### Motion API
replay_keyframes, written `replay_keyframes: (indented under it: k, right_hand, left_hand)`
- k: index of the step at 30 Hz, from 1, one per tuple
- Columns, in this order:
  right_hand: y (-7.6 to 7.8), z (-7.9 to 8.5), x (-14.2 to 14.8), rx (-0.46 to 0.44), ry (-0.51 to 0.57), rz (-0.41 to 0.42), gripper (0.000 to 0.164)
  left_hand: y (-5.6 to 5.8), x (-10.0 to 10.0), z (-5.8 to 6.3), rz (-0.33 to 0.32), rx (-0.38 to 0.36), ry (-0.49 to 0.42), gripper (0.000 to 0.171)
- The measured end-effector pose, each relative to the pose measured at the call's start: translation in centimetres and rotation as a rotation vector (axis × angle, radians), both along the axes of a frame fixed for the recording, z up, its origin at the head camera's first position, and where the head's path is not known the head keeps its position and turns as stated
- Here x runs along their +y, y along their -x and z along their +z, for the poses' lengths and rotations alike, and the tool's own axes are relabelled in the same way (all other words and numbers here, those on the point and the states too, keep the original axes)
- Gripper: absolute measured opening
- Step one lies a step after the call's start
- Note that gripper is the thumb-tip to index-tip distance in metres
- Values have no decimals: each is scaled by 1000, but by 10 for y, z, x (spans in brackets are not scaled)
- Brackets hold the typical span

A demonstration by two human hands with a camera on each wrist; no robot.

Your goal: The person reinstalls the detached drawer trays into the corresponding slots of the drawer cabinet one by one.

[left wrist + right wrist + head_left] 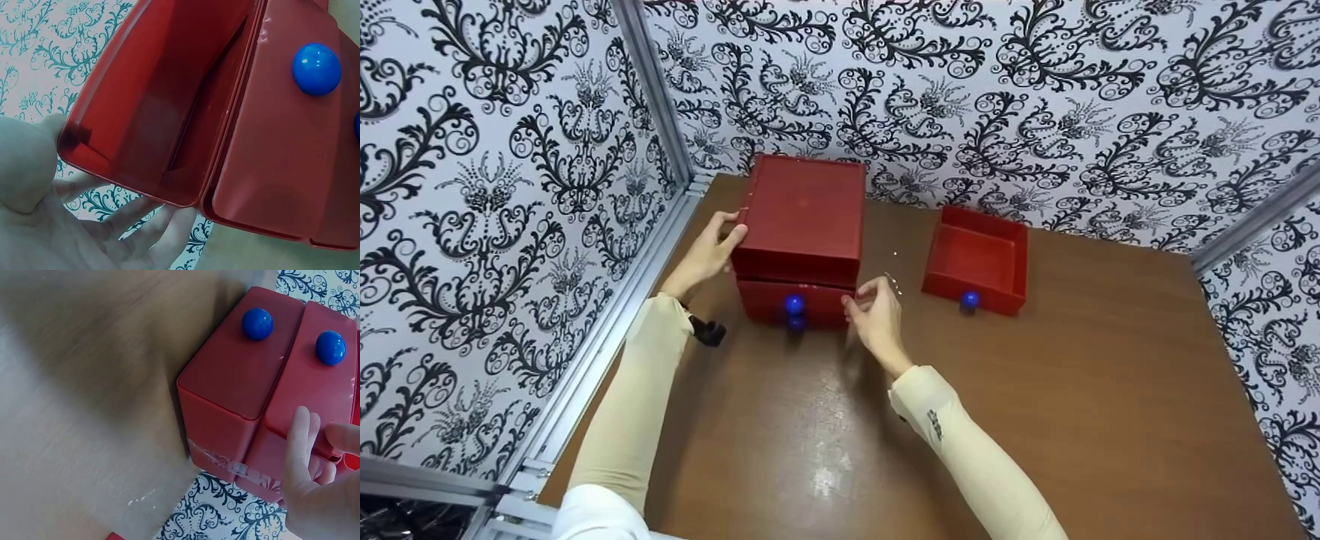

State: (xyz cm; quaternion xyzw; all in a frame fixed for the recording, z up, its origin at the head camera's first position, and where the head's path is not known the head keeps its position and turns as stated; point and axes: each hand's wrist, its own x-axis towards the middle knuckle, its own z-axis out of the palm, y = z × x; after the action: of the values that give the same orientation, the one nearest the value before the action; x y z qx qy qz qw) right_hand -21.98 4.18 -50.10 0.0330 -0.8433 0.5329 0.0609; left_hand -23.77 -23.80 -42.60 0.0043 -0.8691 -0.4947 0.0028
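Observation:
A red drawer box (807,206) stands at the back left, its upper slot (152,95) hollow. Below the slot, two red drawers with blue knobs are pushed in, the upper drawer (320,382) over the lower drawer (242,363). My left hand (709,251) touches the box's left side, thumb by the top edge and fingers spread along the wall. My right hand (877,315) is at the upper drawer's right front corner, fingertips against it. A third red drawer (979,259), with a blue knob (970,299), lies to the right.
The box stands on a brown wooden table (825,427). Patterned wallpaper (1035,112) covers the walls behind and at the sides. A metal rail (600,330) runs along the left edge. Clear tape (233,467) crosses the box's right side.

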Motion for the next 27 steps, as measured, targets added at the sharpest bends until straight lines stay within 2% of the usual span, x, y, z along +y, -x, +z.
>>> replay_keyframes:
  k: [10, 23, 27]
  right_hand:
    - [4, 2, -2, 4, 18, 17, 22]
    - [4, -2, -6, 47, 64, 28, 20]
    - [4, -6, -3, 44, 31, 49, 20]
  left_hand:
    - [-1, 0, 0, -8, -2, -31, 45]
    - [1, -2, 2, -22, -9, -13, 44]
    - [-1, -2, 4, -25, -28, -15, 46]
